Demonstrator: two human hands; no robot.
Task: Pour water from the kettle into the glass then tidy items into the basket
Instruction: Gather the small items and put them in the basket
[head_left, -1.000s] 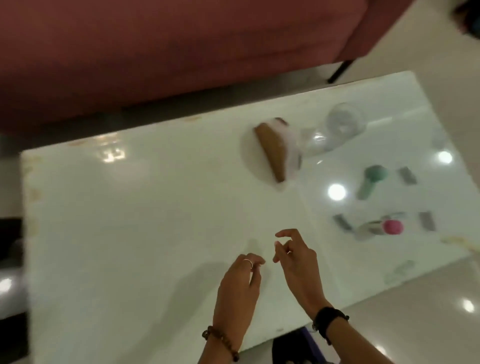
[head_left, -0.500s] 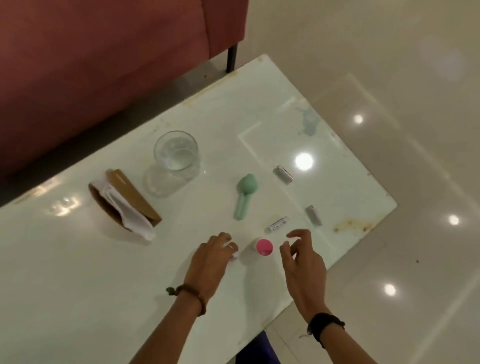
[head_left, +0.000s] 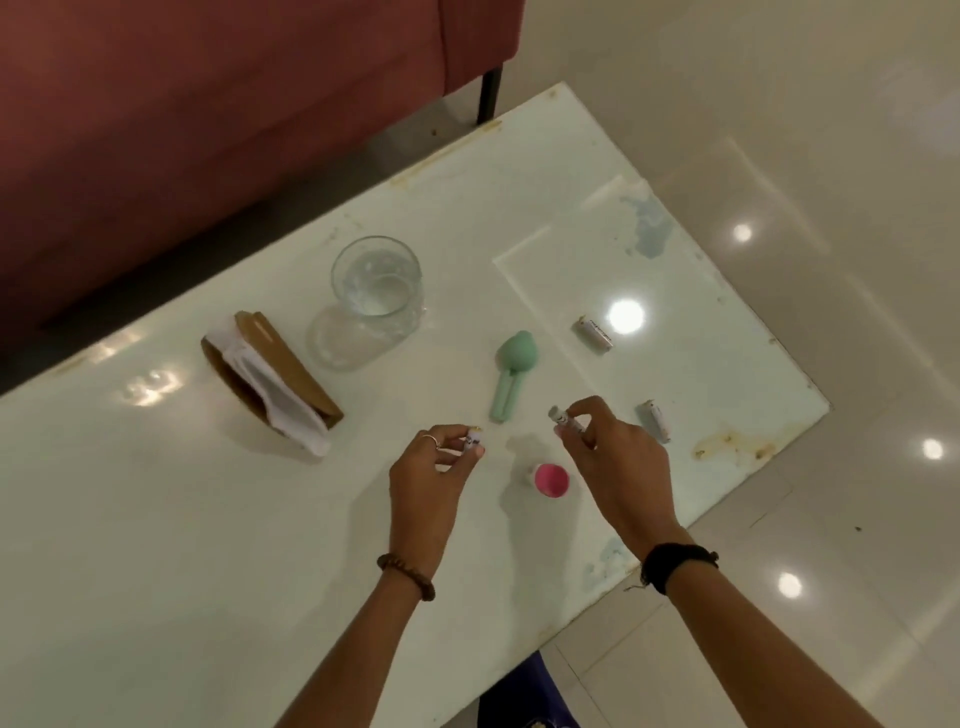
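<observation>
On the white surface (head_left: 208, 519), the glass (head_left: 375, 291) stands upright, part-filled with water, well beyond both hands. The right hand (head_left: 615, 457) pinches a small battery (head_left: 566, 420); the left hand (head_left: 428, 467) pinches another small battery (head_left: 473, 439) at its fingertips.

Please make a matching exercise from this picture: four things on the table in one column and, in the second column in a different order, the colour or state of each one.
Things:
1. glass
2. scoop
3. small bottle's cap
4. battery in the right hand

Colour or state:
A. pink
B. pinched in fingers, lifted off the table
C. pale green, lying flat
D. clear, upright, with water in it

Pairs: 1-D, 2-C, 3-A, 4-B
</observation>
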